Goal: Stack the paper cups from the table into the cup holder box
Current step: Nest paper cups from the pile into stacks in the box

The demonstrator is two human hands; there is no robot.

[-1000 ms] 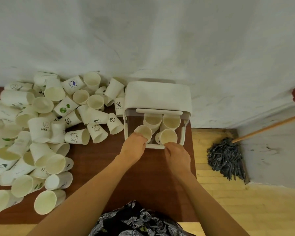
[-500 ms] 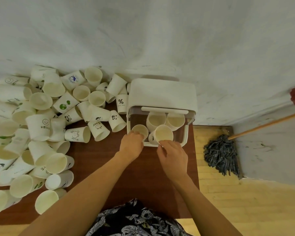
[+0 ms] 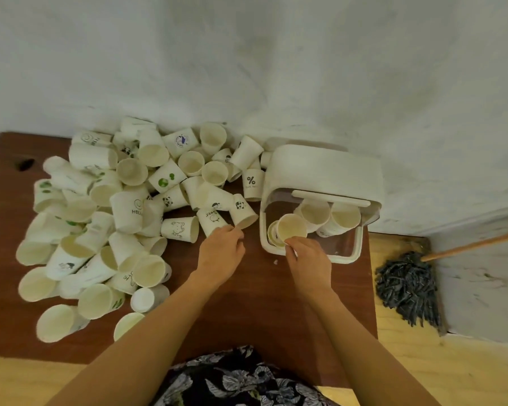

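The white cup holder box (image 3: pixel 353 255) stands at the table's right end with its lid (image 3: pixel 326 168) up. Inside it, stacked paper cups (image 3: pixel 345 215) lean toward me. My right hand (image 3: pixel 307 259) pinches the near rim of a paper cup (image 3: pixel 291 228) at the box's front left, over another cup (image 3: pixel 272 233) there. My left hand (image 3: pixel 221 253) lies on the table left of the box. Its fingertips reach the rims of a bear-print cup (image 3: pixel 212 220) and a panda-print cup (image 3: pixel 243 214), without a clear grip.
Several loose paper cups (image 3: pixel 106 224) are heaped across the left half of the brown table (image 3: pixel 247 303), up to the white wall. A mop head (image 3: pixel 405 288) with a wooden handle (image 3: pixel 475 244) lies on the floor to the right.
My left hand has left the box's front and moved left to the loose cups. My right hand has carried its cup left to the box's front-left corner.
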